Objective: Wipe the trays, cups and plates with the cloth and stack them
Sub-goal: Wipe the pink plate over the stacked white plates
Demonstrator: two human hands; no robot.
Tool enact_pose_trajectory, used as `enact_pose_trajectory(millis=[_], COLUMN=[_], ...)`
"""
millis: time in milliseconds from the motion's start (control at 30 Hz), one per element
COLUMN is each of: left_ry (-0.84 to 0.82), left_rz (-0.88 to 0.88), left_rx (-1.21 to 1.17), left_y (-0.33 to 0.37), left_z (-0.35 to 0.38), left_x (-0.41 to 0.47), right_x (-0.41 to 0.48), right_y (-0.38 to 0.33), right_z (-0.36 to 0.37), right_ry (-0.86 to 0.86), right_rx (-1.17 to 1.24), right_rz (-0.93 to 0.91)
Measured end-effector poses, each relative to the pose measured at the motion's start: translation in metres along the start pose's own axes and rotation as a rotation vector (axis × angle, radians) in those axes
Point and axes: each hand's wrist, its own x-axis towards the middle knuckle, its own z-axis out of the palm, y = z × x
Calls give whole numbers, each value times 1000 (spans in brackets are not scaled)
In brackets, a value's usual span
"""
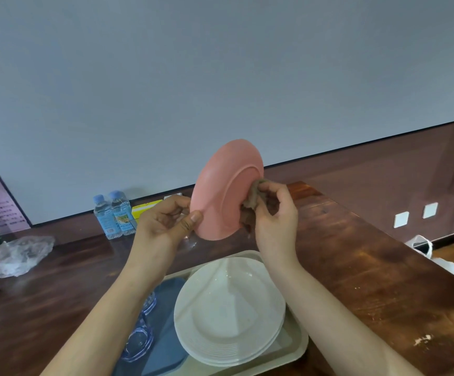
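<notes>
Stacked white round plates [228, 310] are seen nearest, set on a pale beige plastic tray [299, 346], with a blue tray [166, 321] and clear plastic cups [139, 340] at their left. Farther off, a pink round plate [220, 196] is held up on its edge over the brown wooden table [356, 267], its rim pinched by the left hand [166, 221]. A crumpled brown cloth [250, 204] is gripped by the right hand [274, 213] and pressed on the plate's back.

Pink plate [220, 196] looked smooth, matt plastic; the cloth [249, 204] was soft, crumpled fabric. White plates [228, 308] shone glossy, and the tabletop [356, 253] was varnished wood, gleaming, chipped near its right edge.
</notes>
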Motion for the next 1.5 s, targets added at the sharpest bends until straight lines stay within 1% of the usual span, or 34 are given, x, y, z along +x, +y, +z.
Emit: enact_pose_trajectory(millis=[67,100,167,200,233,267,333,367,400,467,533,567,633,667,733,800,833,867,900,967,1000,1033,1100,1167,1200,1267,1300,1367,1433,1467,1500], left_ry=[5,-6,-43,-50,-47,-42,-47,-64,-76,-95,-104,-112,-115,-93,4,146,216,255,267,258,225,201,202,229,253,304,327,350,345,343,342], left_rz=[16,32,71,86,113,173,401,522,607,697,761,781,796,789,716,550,415,256,87,-227,-346,-418,-472,-479,-477,-476,-472,-463,-458,-460,-466], left_rx=[23,59,161,222,297,397,677,822,935,1062,1125,1136,1128,1100,984,832,716,547,320,-121,-261,-329,-400,-462,-471,-454,-424,-334,-281,-282,-290], left_y=[-2,-5,-12,-16,-21,-28,-41,-47,-53,-63,-71,-75,-80,-83,-86,-86,-83,-80,-77,-75,-77,-80,-88,-97,-98,-102,-104,-103,-104,-103,-101], left_z=[1,3,6,9,11,10,5,2,-1,-4,-4,-4,-5,-6,-5,3,8,13,18,21,21,19,15,10,8,3,1,1,2,3,5], left_x=[2,2,2,1,0,-2,-6,-8,-9,-10,-15,-18,-22,-24,-29,-37,-41,-44,-45,-36,-31,-27,-26,-30,-30,-32,-32,-32,-35,-37,-38], right_x=[-18,-26,-35,-33,-29,-25,-15,-10,-8,-8,-12,-14,-17,-17,-17,-17,-16,-15,-16,-17,-18,-20,-20,-19,-16,-12,-10,-11,-12,-14,-16], right_y=[8,7,-2,-8,-16,-22,-33,-38,-43,-44,-40,-35,-25,-20,-12,-5,-2,-1,0,2,3,2,4,3,-1,-11,-16,-30,-37,-36,-32], right_z=[-2,-2,-3,-6,-10,-15,-26,-31,-33,-37,-39,-40,-42,-42,-40,-40,-40,-40,-39,-37,-38,-38,-40,-48,-53,-60,-60,-52,-39,-30,-21], right_ry=[-61,-124,-282,-321,-322,-288,-182,-155,-164,-225,-287,-321,-330,-299,-226,-150,-127,-118,-122,-157,-173,-191,-236,-275,-303,-363,-369,-323,-280,-306,-366], right_rx=[34,97,295,391,456,503,569,564,526,362,141,70,-6,-33,-47,-33,-24,-17,-19,-16,-10,-7,-7,6,-9,-98,-132,-136,-103,-110,-143], right_rz=[148,255,482,561,604,626,652,648,635,625,627,627,657,686,738,770,775,773,768,757,754,760,788,792,745,582,485,352,287,276,273])
